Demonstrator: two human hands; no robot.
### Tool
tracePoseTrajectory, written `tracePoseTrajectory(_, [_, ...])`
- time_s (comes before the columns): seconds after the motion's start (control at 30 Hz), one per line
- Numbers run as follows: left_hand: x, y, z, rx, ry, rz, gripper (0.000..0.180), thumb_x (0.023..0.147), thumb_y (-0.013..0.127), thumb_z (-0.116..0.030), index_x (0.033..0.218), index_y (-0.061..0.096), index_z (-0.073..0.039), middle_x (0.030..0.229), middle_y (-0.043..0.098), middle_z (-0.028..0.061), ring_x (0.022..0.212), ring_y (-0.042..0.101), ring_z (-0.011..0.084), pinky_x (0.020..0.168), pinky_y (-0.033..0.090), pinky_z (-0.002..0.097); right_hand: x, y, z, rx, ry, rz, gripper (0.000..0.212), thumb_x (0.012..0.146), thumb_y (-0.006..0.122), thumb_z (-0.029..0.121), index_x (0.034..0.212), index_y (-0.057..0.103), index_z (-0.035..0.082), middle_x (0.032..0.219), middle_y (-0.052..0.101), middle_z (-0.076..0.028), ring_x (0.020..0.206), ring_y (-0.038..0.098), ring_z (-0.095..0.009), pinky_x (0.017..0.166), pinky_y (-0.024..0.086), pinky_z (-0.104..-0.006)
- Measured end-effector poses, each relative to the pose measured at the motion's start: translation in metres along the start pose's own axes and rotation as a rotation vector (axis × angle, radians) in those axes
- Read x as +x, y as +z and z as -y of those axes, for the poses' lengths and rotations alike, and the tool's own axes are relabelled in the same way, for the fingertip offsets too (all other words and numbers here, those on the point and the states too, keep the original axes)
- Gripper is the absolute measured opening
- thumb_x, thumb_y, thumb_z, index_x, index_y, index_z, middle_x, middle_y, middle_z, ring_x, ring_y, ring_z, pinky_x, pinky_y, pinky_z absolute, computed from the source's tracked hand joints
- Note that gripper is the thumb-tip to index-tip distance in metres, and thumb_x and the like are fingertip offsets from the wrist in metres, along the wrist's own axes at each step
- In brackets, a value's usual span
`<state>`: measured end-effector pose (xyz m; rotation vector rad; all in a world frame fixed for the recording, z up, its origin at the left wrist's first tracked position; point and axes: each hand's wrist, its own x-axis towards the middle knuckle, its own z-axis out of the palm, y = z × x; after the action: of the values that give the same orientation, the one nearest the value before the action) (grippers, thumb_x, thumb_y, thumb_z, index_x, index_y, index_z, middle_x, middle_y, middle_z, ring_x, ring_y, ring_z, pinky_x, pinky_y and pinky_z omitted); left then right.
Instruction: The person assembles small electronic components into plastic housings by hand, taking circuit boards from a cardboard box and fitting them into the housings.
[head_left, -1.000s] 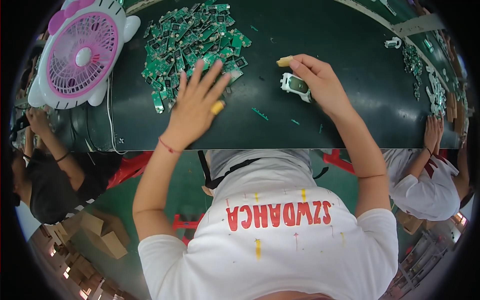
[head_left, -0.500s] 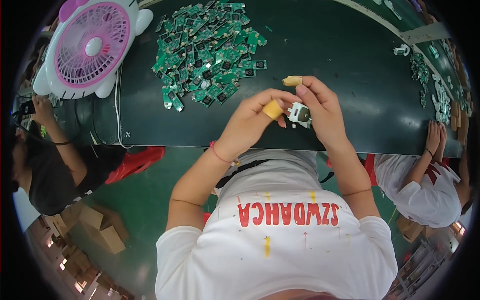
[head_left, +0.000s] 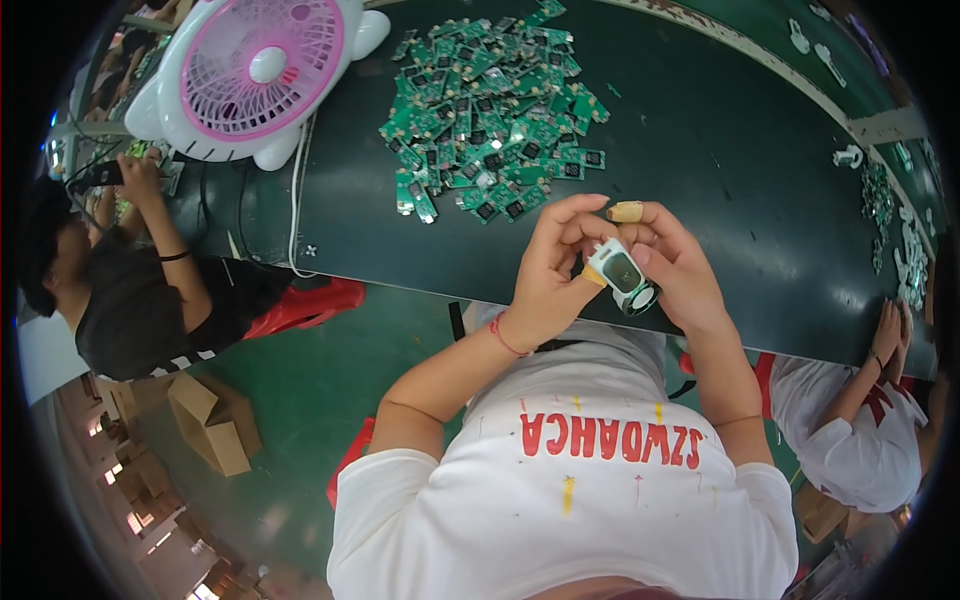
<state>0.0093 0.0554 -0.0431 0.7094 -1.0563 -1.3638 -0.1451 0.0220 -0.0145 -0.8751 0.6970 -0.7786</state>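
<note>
Over the near edge of the dark green table I hold a small white plastic device casing [head_left: 622,274] with a dark window and a rounded pale end. My left hand [head_left: 556,272] grips its left side, with the yellow-wrapped thumb against it. From the right, my right hand [head_left: 690,275] closes on the same casing, thumb on its edge. A yellow wrap also covers the right index finger. Some fingertips are hidden behind the casing. Beyond my hands lies a loose heap of green circuit boards [head_left: 480,120].
A white and pink fan [head_left: 265,65] stands at the far left, its white cable [head_left: 298,200] running down the table. White parts [head_left: 908,265] and small green pieces [head_left: 877,205] lie at the right. One person sits on each side of me; cardboard boxes [head_left: 215,425] stand on the floor.
The casing has turned in my fingers, so its dark window and rounded end now show more fully. My left fingers have come up around it. The whole view has shifted.
</note>
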Motion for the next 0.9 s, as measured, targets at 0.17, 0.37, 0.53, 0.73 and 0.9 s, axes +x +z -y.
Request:
tracePoseTrajectory(0.17, [0.01, -0.007, -0.011, 0.249, -0.025, -0.038, 0.051, 0.081, 0.058, 0.005, 0.124, 0.033, -0.005, 0.09, 0.061, 0.0072, 0.083, 0.054, 0.0102, 0.07, 0.038, 0.0225, 0.002, -0.015, 0.007, -0.009, 0.082, 0.085, 0.036, 0.083, 0.061, 0.006, 0.116, 0.048, 0.0, 0.103, 0.061, -0.007, 0.099, 0.056, -0.014, 0.087, 0.043, -0.0252])
tracePoseTrajectory(0.37, [0.013, -0.012, -0.019, 0.743, 0.365, 0.126, 0.045, 0.072, 0.066, -0.002, 0.114, 0.052, -0.007, 0.087, 0.064, 0.0008, 0.08, 0.053, 0.0182, 0.07, 0.043, 0.0282, 0.001, -0.02, -0.004, -0.051, 0.129, 0.073, 0.022, 0.084, 0.059, 0.005, 0.105, 0.055, -0.001, 0.096, 0.062, -0.007, 0.089, 0.058, -0.012, 0.081, 0.045, -0.0246])
tracePoseTrajectory(0.53, [0.023, -0.035, -0.036, 0.839, 0.208, 0.004, 0.046, 0.073, 0.063, 0.002, 0.117, 0.053, -0.008, 0.104, 0.054, 0.0093, 0.087, 0.054, 0.0227, 0.074, 0.044, 0.0317, -0.005, -0.011, 0.003, -0.243, 0.191, 0.021, 0.022, 0.087, 0.055, 0.004, 0.107, 0.058, -0.004, 0.092, 0.061, -0.005, 0.085, 0.057, -0.011, 0.079, 0.045, -0.0238])
tracePoseTrajectory(0.73, [0.053, -0.081, -0.041, 1.675, 0.273, -0.074, 0.03, 0.073, 0.06, -0.002, 0.101, 0.062, -0.012, 0.095, 0.059, 0.0036, 0.089, 0.054, 0.0233, 0.077, 0.042, 0.0343, 0.0, -0.014, -0.006, -0.285, 0.035, 0.243, 0.015, 0.091, 0.047, 0.006, 0.096, 0.058, -0.003, 0.095, 0.061, -0.007, 0.092, 0.055, -0.012, 0.082, 0.042, -0.0248])
tracePoseTrajectory(0.9, [0.061, -0.082, -0.044, 1.657, 0.226, 0.022, 0.03, 0.072, 0.062, -0.002, 0.101, 0.061, -0.011, 0.096, 0.056, 0.0052, 0.088, 0.054, 0.0235, 0.077, 0.042, 0.0342, 0.0, -0.013, -0.011, -0.212, -0.047, 0.176, 0.013, 0.092, 0.045, 0.008, 0.093, 0.056, 0.0, 0.093, 0.061, -0.007, 0.088, 0.055, -0.011, 0.081, 0.042, -0.0259])
